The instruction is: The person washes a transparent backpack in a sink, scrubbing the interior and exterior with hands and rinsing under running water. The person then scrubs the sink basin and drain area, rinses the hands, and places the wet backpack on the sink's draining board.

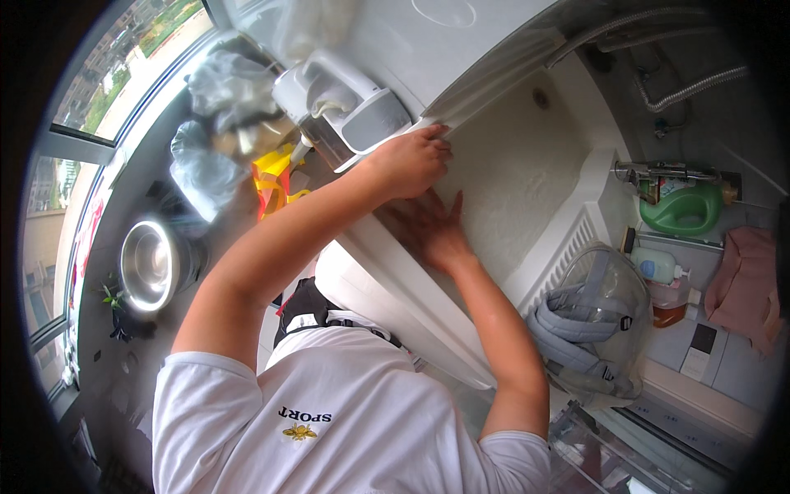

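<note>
Before me is a white laundry sink [395,290] with a ridged washboard [558,247] along its right side. Its basin [524,154] looks cloudy, perhaps with water in it. My left hand [419,162] is at the far left corner of the rim, fingers curled; whether anything is under them is hidden. Lower down, my right hand [439,231] reaches into the basin by the near wall. Its fingers are spread and slightly blurred, with nothing visible in them. Close beyond my left forearm stands a white and grey appliance [376,120] with a handle.
A clear plastic bag with grey straps [586,327] leans at the washboard. Beyond it are a metal faucet [666,171], a green jug [682,209], a pump bottle [657,265] and pink cloth [744,284]. Plastic bags [207,167] and a metal pot [148,265] lie left, by the window.
</note>
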Tool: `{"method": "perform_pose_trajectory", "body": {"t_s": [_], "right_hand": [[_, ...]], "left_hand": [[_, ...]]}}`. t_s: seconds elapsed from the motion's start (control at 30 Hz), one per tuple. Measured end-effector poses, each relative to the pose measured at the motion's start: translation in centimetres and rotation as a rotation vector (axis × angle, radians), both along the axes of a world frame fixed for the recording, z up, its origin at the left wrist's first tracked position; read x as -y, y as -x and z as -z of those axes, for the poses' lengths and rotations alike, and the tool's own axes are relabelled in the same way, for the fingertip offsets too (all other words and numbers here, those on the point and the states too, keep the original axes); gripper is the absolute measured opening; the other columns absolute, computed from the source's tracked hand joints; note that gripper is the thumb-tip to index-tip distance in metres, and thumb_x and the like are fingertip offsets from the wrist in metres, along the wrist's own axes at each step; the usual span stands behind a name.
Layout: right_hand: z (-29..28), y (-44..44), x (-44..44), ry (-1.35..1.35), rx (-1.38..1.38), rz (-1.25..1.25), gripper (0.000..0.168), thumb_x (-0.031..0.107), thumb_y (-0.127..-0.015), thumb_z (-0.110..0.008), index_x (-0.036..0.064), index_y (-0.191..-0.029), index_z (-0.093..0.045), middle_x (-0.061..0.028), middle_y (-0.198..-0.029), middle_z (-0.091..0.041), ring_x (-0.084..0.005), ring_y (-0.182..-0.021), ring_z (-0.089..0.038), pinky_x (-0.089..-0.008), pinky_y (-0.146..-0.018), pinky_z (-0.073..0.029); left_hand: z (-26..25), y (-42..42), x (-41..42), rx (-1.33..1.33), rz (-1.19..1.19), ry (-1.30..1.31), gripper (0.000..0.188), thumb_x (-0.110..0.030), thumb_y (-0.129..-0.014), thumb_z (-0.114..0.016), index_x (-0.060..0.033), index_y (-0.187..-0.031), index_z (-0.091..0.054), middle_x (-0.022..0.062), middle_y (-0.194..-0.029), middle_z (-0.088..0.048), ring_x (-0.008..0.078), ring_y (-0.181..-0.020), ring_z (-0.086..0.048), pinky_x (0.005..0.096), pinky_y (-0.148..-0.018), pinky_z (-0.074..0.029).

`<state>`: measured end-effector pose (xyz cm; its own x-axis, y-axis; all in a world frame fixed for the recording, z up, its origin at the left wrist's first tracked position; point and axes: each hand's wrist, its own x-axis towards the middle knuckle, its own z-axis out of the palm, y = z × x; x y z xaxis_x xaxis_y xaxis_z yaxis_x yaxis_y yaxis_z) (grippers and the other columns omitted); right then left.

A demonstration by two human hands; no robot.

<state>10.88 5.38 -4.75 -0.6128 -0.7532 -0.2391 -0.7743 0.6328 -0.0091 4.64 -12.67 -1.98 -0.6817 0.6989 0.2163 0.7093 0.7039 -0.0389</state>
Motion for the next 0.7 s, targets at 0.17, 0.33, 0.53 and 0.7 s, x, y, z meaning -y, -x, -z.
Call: {"method": "perform_pose_trajectory", "body": {"t_s": [0.17,0.33,0.53,0.7], "right_hand": [[1.2,5.6,-3.9,-0.116,-0.199,0.220,0.061,0.053,-0.089,-0.052,0.037,-0.146,-0.036,-0.0013,-0.158,-0.022,-0.0285,-0.143,-0.024,-0.0738,-0.103,-0.019],[-1.5,10.3,-7.7,-0.181,0.029,0.859,0.063,0.054,-0.092,-0.049,0.031,-0.148,-0.032,0.0004,-0.157,-0.023,-0.0298,-0.141,-0.029,-0.0732,-0.105,-0.020],[-3.4,3.7,-4.1,0.066,0.078,0.363,0.058,0.039,-0.091,-0.057,0.027,-0.145,-0.038,-0.0016,-0.156,-0.025,-0.0283,-0.141,-0.029,-0.0685,-0.109,-0.018],[-2.6,-1.3,-1.9,0.151,0.174,-0.055,0.053,0.029,-0.090,-0.059,0.027,-0.141,-0.045,-0.0007,-0.155,-0.030,-0.0285,-0.141,-0.028,-0.0660,-0.111,-0.016]], "left_hand": [[-0.7,0.2,0.0,0.076,0.022,0.037,0.025,-0.019,-0.076,-0.057,-0.0125,-0.096,-0.071,0.0044,-0.123,-0.063,0.0171,-0.123,-0.051,0.0397,-0.117,-0.023],[-0.2,0.4,0.1,0.069,0.025,-0.048,0.025,-0.018,-0.077,-0.056,-0.0125,-0.096,-0.072,0.0045,-0.122,-0.063,0.0168,-0.123,-0.051,0.0393,-0.117,-0.022],[1.0,0.4,0.2,0.012,0.031,-0.066,0.024,-0.019,-0.077,-0.057,-0.0102,-0.093,-0.071,0.0052,-0.116,-0.066,0.0176,-0.121,-0.053,0.0402,-0.117,-0.023],[-0.2,-0.2,0.3,-0.001,0.031,0.012,0.020,-0.018,-0.075,-0.057,-0.0116,-0.087,-0.071,0.0047,-0.108,-0.067,0.0188,-0.117,-0.055,0.0410,-0.115,-0.025]]}}
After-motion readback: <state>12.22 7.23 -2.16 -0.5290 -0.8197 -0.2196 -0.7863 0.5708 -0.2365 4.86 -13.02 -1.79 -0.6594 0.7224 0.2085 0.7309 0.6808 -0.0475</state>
